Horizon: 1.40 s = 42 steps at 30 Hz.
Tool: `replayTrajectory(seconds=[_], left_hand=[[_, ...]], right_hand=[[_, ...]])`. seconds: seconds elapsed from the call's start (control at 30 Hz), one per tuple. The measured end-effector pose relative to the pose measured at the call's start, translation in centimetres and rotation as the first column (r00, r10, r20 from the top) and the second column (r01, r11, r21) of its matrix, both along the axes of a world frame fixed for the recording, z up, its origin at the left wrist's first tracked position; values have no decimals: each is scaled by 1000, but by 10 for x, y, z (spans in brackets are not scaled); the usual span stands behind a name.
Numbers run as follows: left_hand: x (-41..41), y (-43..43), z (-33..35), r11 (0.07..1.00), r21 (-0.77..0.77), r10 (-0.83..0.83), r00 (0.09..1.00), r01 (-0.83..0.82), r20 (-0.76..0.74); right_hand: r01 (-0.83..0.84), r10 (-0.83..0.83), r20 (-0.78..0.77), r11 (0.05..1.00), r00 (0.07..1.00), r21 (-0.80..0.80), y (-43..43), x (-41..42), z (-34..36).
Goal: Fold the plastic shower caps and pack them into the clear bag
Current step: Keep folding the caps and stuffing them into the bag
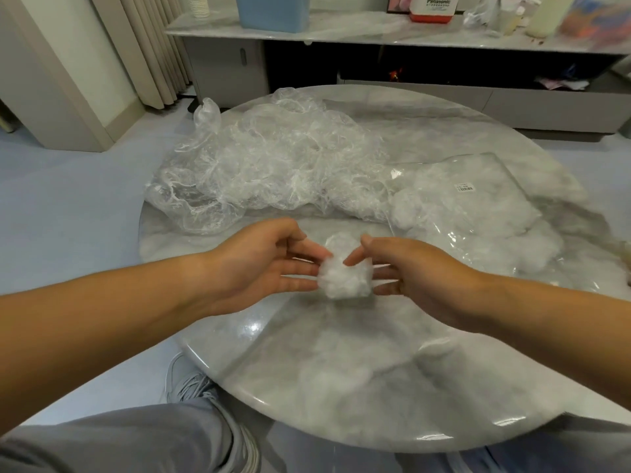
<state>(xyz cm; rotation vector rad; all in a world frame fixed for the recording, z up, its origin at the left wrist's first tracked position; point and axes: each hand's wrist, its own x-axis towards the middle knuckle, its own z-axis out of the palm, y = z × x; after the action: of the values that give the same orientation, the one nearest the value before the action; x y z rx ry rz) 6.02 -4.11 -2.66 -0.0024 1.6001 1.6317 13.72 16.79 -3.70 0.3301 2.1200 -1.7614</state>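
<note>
Between my left hand point(259, 264) and right hand point(406, 271) I hold a scrunched shower cap point(345, 278) just above the round marble table point(341, 370), fingers of both loosely curled against its sides. Loose caps point(273, 165) lie heaped beyond; the clear bag point(478, 206) rests to my right.

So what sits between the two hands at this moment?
In the head view, a bunched-up shower cap sits between the left hand and right hand, fingertips of both touching it, above the marble table.
</note>
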Motion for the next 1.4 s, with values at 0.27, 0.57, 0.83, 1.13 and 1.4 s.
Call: replayTrajectory(seconds=[0.27,0.57,0.83,1.13,1.4], left_hand=[[18,68,20,982,101,-151,984,161,-99],[57,141,-5,419,-772,-884,21,479,-467],[63,153,-20,250,-947,-920,-256,203,-298],[62,149,-19,253,-946,-909,-284,202,-304],[64,145,-21,314,-927,-872,-323,205,-367]], right_hand=[[339,-347,-126,937,929,-86,75,27,25],[338,-338,117,941,934,16,159,90,5],[57,-78,230,994,970,96,167,112,-10],[315,-215,327,904,920,-290,133,82,-28],[689,-621,374,402,689,-603,125,77,-30]])
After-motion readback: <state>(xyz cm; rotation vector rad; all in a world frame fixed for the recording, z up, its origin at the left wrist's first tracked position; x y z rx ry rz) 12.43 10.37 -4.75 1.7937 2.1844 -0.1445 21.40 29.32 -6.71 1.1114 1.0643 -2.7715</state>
